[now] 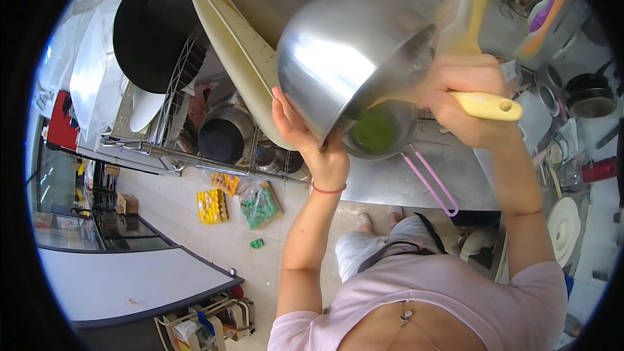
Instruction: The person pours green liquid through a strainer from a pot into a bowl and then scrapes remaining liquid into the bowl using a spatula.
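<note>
My left hand [312, 141] holds a large stainless steel mixing bowl [331, 53] by its rim and outer side, tilted over. In my right hand [468, 92] is a yellow-handled utensil [487, 106], gripped near the middle; its far end reaches into the bowl's mouth and is hidden. Below the bowl a strainer [407, 141] with a pink wire handle [429, 183] rests at the metal counter [370, 185], and green matter [375, 129] shows in its round basket. What is inside the bowl cannot be seen.
A wire rack [195, 158] with pots, a black round pan [151, 39] and cream-coloured trays [234, 58] stands to the left. Blurred spatulas [543, 24] hang at the upper right, above pans [590, 95]. Egg trays [211, 206] and a plastic bag [261, 204] lie on the floor.
</note>
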A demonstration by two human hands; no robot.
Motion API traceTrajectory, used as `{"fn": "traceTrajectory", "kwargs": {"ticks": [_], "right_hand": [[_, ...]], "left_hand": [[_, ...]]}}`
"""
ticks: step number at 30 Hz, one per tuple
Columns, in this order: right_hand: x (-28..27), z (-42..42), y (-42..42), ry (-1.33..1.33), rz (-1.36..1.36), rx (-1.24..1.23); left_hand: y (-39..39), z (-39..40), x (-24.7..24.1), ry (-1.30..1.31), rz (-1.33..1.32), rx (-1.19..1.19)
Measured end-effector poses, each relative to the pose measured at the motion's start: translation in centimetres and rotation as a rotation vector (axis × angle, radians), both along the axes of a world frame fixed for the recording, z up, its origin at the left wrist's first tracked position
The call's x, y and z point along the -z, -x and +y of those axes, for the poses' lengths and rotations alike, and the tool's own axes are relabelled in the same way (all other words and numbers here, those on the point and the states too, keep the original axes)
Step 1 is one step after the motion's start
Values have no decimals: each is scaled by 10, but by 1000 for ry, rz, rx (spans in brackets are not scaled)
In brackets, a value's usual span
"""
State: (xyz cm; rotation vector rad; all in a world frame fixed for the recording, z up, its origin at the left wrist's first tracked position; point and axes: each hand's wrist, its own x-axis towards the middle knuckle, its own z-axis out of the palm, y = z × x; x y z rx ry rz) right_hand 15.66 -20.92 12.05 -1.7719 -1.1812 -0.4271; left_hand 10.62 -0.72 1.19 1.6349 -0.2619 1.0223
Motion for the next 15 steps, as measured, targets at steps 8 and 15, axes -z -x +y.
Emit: {"fn": "traceTrajectory", "kwargs": {"ticks": [8, 15], "right_hand": [[3, -11, -2, -210, 244, -73], [50, 0, -21, -445, 385, -128]], "left_hand": [[-2, -1, 6, 71, -33, -20], [1, 0, -1, -42, 28, 32]]}}
